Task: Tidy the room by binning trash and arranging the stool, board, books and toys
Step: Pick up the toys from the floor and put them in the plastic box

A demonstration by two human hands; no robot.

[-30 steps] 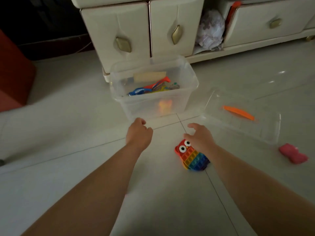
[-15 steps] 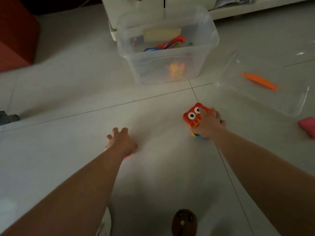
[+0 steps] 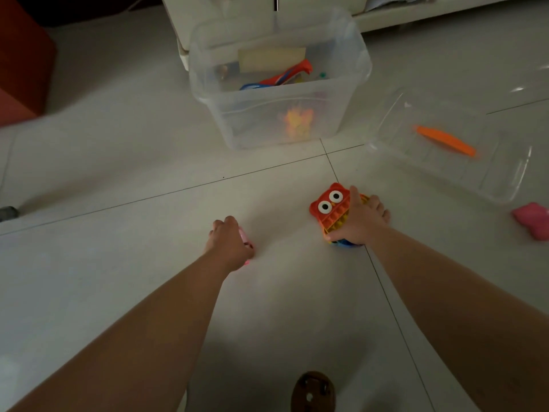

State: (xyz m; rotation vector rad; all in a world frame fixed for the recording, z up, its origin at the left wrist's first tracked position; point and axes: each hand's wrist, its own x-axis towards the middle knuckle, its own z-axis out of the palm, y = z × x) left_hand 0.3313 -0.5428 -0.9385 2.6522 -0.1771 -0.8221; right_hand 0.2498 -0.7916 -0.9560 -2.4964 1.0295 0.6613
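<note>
A rainbow owl pop toy point(image 3: 329, 208) with big white eyes lies on the tiled floor. My right hand point(image 3: 358, 220) grips its lower half, thumb on one edge and fingers curled over the other. My left hand point(image 3: 230, 245) curls round a small pink toy point(image 3: 246, 239) on the floor; most of that toy is hidden. A clear plastic toy bin point(image 3: 279, 120) holding several colourful toys stands further ahead. Its clear lid point(image 3: 451, 173) lies flat to the right with an orange stick point(image 3: 445, 141) on it.
A pink toy point(image 3: 533, 220) lies at the right edge. A brown round object point(image 3: 313, 392) sits at the bottom of the view. A cream cabinet point(image 3: 225, 13) stands behind the bin, and a red seat point(image 3: 20, 60) is at the far left.
My right hand came down on the owl toy and closed round it. My left hand drew back from the bin and curled onto the small pink toy. The view tilted downward.
</note>
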